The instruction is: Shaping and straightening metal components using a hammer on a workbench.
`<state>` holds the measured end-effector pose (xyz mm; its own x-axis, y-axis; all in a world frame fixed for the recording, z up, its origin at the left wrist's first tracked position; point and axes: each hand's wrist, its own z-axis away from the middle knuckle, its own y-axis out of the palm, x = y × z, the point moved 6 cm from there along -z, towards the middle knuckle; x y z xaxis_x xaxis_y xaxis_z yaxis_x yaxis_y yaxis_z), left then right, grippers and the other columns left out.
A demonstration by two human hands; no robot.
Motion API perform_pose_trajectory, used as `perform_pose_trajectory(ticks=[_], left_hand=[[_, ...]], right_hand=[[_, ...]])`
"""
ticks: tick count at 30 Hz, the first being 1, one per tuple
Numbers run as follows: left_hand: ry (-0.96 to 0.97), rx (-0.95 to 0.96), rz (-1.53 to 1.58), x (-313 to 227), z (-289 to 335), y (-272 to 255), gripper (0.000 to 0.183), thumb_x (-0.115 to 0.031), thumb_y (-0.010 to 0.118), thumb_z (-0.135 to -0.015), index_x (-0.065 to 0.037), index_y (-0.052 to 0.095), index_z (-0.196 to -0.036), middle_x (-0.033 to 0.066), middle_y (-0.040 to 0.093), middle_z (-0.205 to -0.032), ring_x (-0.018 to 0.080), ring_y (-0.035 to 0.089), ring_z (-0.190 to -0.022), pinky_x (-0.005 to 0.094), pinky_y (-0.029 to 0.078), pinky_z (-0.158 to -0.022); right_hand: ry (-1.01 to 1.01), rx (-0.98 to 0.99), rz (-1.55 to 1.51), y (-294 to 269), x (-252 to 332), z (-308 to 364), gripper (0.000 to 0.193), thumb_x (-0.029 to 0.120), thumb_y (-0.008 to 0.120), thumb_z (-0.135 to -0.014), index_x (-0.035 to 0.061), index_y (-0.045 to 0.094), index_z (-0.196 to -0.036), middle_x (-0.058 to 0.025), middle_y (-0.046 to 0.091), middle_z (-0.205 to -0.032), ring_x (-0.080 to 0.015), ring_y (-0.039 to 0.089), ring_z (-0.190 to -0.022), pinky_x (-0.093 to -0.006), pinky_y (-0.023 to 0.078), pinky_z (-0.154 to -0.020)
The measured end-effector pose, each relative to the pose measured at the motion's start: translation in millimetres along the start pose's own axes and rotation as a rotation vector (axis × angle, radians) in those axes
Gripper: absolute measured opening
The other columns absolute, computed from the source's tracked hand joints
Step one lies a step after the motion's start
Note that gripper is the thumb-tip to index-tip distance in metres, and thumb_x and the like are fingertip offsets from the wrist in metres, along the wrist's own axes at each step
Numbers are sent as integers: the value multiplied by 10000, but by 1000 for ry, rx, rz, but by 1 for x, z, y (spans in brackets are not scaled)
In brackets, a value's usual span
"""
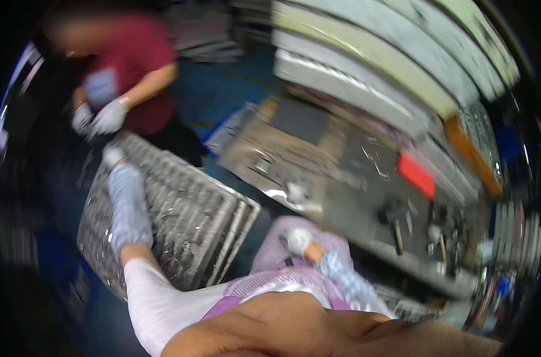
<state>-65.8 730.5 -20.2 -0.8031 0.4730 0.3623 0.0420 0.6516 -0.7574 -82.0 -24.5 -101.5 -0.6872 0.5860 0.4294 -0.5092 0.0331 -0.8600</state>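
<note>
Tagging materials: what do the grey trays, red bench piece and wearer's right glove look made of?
Grey trays: glossy plastic or metal, can't tell; glints. Red piece: maybe matte plastic; uniform colour. Right glove: likely matte fabric; no shine, weave blurred.

The person's left hand point(112, 156) and right hand point(298, 241) are wearing white gloves point(300, 239), and the sleeve covers point(129, 205) are showing a pale-blue check. The trays point(184, 208) are showing silvery grey in a repeating light-and-dark pattern — blurred, however. The co-worker's shirt point(144, 65) is appearing dark red; the floor point(208, 89) is looking deep blue.
</note>
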Motion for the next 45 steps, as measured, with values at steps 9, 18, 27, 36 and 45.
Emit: perform_pose_trajectory(ticks=[9,18,27,36,45], left_hand=[[-290,185,1745,-8,85,-249,291,-184,584,-951,-38,601,-1203,55,626,-1121,125,605,-937,233,507,-732],[341,1222,1808,-326,221,-481,356,-214,581,-924,44,596,-1169,147,676,-954,210,664,-937,286,541,-756],[1150,326,1157,-644,287,-534,240,-174,519,-890,-28,659,-1019,203,666,-1022,362,644,-956,435,518,-823],[697,767,1049,-709,344,-505,637,-396,652,-847,-70,422,-1344,211,623,-1164,406,602,-1065,462,495,-895],[1182,720,1531,-522,404,-569,321,-290,657,-868,-75,666,-1104,146,661,-1067,317,631,-993,379,509,-860]], right_hand=[[-94,-596,-206,-159,-88,48,199,208,651,-839,105,710,-998,-101,694,-1005,-264,661,-899,-358,525,-820],[825,-780,-22,-208,-350,24,259,295,632,-834,169,687,-1053,-145,653,-1064,-327,638,-959,-432,516,-824],[750,-630,-97,-202,-338,54,258,252,621,-780,80,691,-959,-170,695,-935,-354,663,-912,-424,525,-811],[652,-1038,-777,-177,-264,181,235,194,668,-803,43,685,-983,-152,706,-850,-220,707,-802,-321,537,-748],[484,-832,-491,-176,-205,189,137,126,675,-759,111,708,-891,-86,696,-857,-267,668,-731,-347,537,-685]])
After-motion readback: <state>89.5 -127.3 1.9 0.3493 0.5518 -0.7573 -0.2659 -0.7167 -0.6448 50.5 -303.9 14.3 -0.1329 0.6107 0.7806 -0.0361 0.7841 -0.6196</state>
